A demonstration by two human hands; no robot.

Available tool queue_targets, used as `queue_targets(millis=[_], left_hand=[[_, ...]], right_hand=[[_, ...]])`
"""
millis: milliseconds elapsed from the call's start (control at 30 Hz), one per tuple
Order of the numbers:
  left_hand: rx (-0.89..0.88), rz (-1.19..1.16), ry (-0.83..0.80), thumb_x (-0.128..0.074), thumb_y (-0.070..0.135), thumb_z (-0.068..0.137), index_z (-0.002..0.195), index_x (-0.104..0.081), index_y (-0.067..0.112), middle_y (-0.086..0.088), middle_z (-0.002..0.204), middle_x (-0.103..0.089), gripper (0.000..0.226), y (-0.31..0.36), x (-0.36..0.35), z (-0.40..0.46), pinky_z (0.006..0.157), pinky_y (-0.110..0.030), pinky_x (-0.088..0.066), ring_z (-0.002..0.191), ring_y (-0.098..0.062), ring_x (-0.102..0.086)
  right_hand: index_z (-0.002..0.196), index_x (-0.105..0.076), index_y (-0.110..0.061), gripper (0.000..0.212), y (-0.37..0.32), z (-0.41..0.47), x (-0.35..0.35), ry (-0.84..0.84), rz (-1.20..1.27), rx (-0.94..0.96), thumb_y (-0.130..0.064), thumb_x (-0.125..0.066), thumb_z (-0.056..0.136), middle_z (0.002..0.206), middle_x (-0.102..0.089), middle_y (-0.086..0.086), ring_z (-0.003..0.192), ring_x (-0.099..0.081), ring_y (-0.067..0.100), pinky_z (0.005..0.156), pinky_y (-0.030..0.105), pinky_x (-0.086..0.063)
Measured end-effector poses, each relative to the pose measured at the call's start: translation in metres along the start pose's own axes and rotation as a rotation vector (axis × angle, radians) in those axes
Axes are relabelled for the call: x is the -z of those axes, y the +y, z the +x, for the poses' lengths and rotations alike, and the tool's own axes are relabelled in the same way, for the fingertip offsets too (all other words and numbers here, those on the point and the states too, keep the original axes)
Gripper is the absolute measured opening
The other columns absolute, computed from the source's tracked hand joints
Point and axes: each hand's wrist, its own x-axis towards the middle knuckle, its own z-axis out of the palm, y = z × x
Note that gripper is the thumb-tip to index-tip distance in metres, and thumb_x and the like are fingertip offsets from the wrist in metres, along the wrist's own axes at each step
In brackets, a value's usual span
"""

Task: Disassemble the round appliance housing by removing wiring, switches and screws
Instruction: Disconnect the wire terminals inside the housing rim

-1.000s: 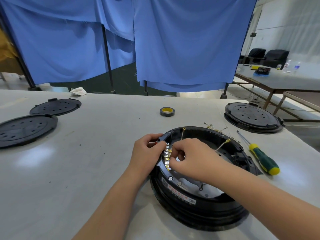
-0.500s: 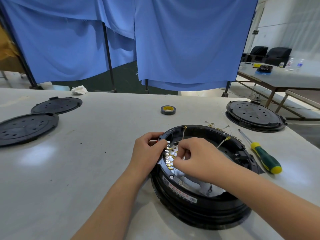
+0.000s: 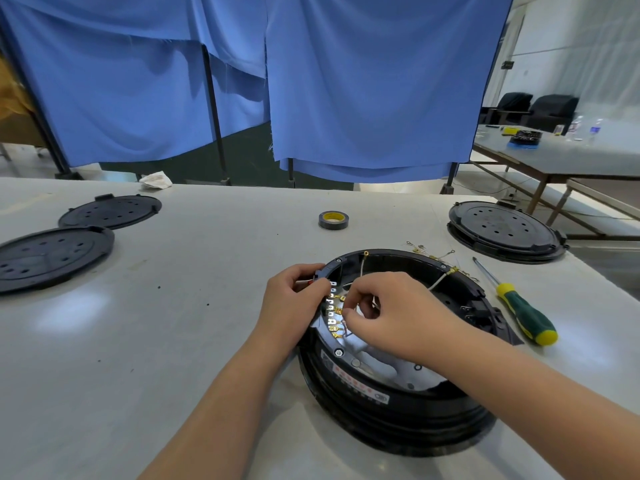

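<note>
Nothing moved; hands point(image 3: 294, 299) point(image 3: 391, 313) still grip housing point(image 3: 398, 407) terminals point(image 3: 334, 313).

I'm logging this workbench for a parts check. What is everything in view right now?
round housing: 1, black, table front centre
terminal row: 1, brass and white, housing's left inner rim
black discs: 2, table left
lidded black unit: 1, table far right
screwdriver: 1, green-yellow, right of housing
tape roll: 1, black-yellow, table centre
loose wires: several, behind housing
blue curtains: background
left hand: holds housing rim
right hand: pinching at terminals
</note>
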Motion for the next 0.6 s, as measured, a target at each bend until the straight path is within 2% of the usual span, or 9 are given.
queue_targets(millis=[133,233,467,600], left_hand=[[-0.011,0.012,0.001,-0.060,0.000,0.080,0.082,-0.072,0.027,0.009,0.067,-0.073,0.030,0.0004,-0.0002,0.0003,0.052,-0.014,-0.050,0.062,-0.002,-0.067],[-0.013,0.009,0.002,-0.061,0.001,0.079,0.083,-0.072,0.027,0.008,0.069,-0.073,0.029,0.0000,0.0001,0.0003,0.053,-0.015,-0.050,0.064,-0.004,-0.068],[-0.009,0.013,0.003,-0.062,0.001,0.080,0.081,-0.072,0.030,0.007,0.070,-0.073,0.030,-0.0005,0.0004,0.0005,0.054,-0.017,-0.052,0.065,-0.005,-0.069],[-0.003,-0.004,-0.001,-0.061,0.000,0.080,0.082,-0.072,0.029,0.008,0.069,-0.073,0.030,-0.0002,-0.0001,-0.0005,0.053,-0.017,-0.051,0.063,-0.005,-0.068]], right_hand=[[0.080,-0.064,-0.028,0.003,-0.0005,0.0003,0.0048,0.036,0.014,0.063,-0.027,-0.062,0.079,0.058,-0.051,-0.010,0.061,-0.048,0.001,0.058,0.019,-0.041],[0.076,-0.064,-0.028,0.001,-0.0013,-0.0019,0.0056,-0.031,0.034,0.097,-0.028,-0.063,0.077,0.060,-0.053,-0.012,0.062,-0.050,0.003,0.057,0.017,-0.039],[0.073,-0.066,-0.030,0.005,-0.0024,-0.0035,0.0039,-0.100,-0.009,0.122,-0.028,-0.061,0.073,0.063,-0.057,-0.010,0.069,-0.056,0.007,0.065,0.026,-0.049],[0.074,-0.066,-0.029,0.006,0.0008,-0.0023,0.0030,-0.115,0.016,0.119,-0.024,-0.063,0.076,0.062,-0.057,-0.015,0.071,-0.055,0.002,0.066,0.020,-0.045]])
